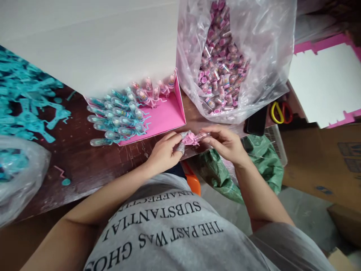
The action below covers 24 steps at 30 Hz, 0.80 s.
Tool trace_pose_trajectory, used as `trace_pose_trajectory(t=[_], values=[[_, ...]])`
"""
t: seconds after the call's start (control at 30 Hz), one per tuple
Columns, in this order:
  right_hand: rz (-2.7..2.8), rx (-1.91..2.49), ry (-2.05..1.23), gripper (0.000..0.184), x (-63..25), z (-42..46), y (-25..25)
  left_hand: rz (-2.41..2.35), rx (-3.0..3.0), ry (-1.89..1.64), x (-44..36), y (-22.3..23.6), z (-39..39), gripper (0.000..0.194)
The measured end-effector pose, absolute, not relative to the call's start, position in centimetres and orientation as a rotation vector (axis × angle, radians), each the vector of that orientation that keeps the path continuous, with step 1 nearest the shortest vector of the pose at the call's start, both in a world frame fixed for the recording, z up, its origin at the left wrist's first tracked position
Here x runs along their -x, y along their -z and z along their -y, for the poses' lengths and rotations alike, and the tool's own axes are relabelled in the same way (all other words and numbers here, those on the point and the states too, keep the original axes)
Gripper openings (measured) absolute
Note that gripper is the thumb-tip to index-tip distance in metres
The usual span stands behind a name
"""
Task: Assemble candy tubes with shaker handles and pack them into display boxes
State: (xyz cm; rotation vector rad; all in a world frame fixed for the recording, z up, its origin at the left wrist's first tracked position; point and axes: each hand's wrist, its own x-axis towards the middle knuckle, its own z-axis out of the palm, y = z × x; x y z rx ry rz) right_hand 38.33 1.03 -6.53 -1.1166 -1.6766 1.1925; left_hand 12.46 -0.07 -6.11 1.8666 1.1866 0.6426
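My left hand (pixel 166 149), with grey wrapping on its fingertips, is closed on a pink plastic piece (pixel 190 139) in front of the box. My right hand (pixel 224 142) pinches a clear capsule tube (pixel 202 137) at the pink piece's right end; the two parts touch. Whether they are joined I cannot tell. Just beyond my left hand stands a pink-floored display box (pixel 166 116). Teal-based capsules (pixel 118 116) fill its left part in rows, and several pink-based capsules (pixel 149 84) stand along its back.
A clear bag (pixel 262 71) of pink-capped tubes (pixel 220 82) stands behind my right hand. Teal plastic parts (pixel 25 94) are heaped at left above another plastic bag (pixel 19 180). A phone (pixel 256 122), scissors (pixel 278 113) and pink-edged card (pixel 327 82) lie right. A green bag (pixel 265 158) hangs below.
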Motion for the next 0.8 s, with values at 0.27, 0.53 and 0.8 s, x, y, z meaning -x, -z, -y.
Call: trace_pose_trajectory(t=[0.27, 0.53, 0.8], values=[[1.722, 0.989, -1.041, 0.030, -38.0, -2.5, 4.1, -0.985, -1.565, -0.785, -12.6, 5.0, -1.1, 0.018], [2.132, 0.826, -0.816, 0.029, -38.0, -2.9, 2.3, -0.970, -1.633, -0.813, -12.1, 3.4, -1.6, 0.021], [2.190, 1.099, -0.743, 0.027, -36.5, -2.6, 2.0, -1.164, -2.134, -1.008, -12.0, 5.0, -0.6, 0.022]])
